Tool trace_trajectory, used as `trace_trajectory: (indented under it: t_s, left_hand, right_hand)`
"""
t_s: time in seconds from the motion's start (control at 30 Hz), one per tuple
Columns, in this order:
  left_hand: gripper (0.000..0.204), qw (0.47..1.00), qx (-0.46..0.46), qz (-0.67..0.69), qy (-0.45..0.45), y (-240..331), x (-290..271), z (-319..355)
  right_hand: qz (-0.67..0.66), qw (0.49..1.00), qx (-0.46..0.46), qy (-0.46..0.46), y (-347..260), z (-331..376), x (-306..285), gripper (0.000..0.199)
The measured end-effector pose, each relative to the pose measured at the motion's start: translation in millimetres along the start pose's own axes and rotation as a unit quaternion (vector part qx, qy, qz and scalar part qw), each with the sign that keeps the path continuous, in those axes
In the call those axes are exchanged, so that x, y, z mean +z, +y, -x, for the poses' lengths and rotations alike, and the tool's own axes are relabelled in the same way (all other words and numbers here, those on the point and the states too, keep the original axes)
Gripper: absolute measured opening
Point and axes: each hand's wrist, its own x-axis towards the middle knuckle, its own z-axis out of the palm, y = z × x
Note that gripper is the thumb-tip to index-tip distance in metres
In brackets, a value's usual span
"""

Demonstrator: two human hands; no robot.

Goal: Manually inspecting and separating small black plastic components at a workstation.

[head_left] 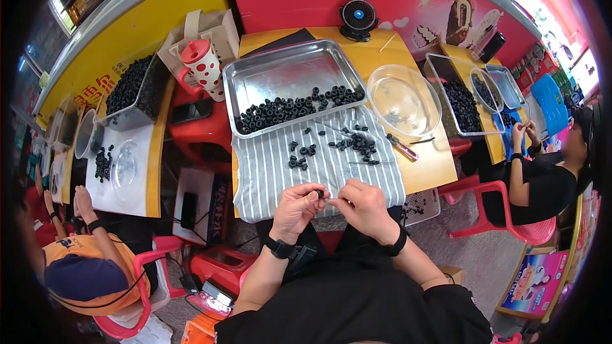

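Note:
My left hand (294, 213) pinches a small black ring-shaped part (319, 193) between thumb and fingertips, over the near edge of a grey-and-white striped cloth (268, 175). Close beside it, my right hand (366, 209) has its fingers pinched together near the part; what they grip, if anything, is too small to make out. Loose black parts (360, 145) lie in small groups on the cloth. Beyond them stands a metal tray (280, 76), with many more such parts heaped along its near side. A hand tool with a brown handle (404, 149) rests at the cloth's right edge.
A clear round tub (408, 73) with small bits inside sits right of the tray. Behind are a small black fan (359, 18) and, leftward, a spotted tumbler (203, 67). A red stool (223, 274) stands low left. People work at tables on both sides.

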Motion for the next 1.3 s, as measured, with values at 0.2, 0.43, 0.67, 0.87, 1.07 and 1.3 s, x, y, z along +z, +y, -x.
trace_trajectory:
  t_s: [0.2,0.43,0.67,0.87,1.07,1.3]
  left_hand:
    - [0.024,1.000,0.007,-0.010,0.007,-1.9,1.1,0.3]
    - [0.038,0.997,-0.002,0.042,-0.066,-0.5,3.2,1.2]
    - [0.053,0.997,-0.013,0.056,-0.058,-1.9,15.5,0.9]
    - [0.042,0.997,-0.026,0.047,-0.058,-2.3,13.7,2.0]
    - [0.018,1.000,-0.011,0.009,0.000,-8.1,18.9,8.3]
    - [0.011,0.961,0.040,-0.218,0.164,-15.4,38.9,8.4]
  right_hand:
    - [-0.156,0.984,0.082,0.019,-0.5,1.2,16.2,0.016]
    - [-0.185,0.979,0.080,0.008,1.5,2.2,15.1,0.025]
    - [-0.218,0.975,0.044,-0.014,6.8,3.1,17.0,0.027]
    - [-0.185,0.982,0.009,0.028,5.1,5.8,20.0,0.025]
    - [-0.126,0.991,-0.017,0.047,9.4,11.2,21.8,0.024]
    - [-0.054,0.997,0.002,0.056,12.5,16.6,23.0,0.021]
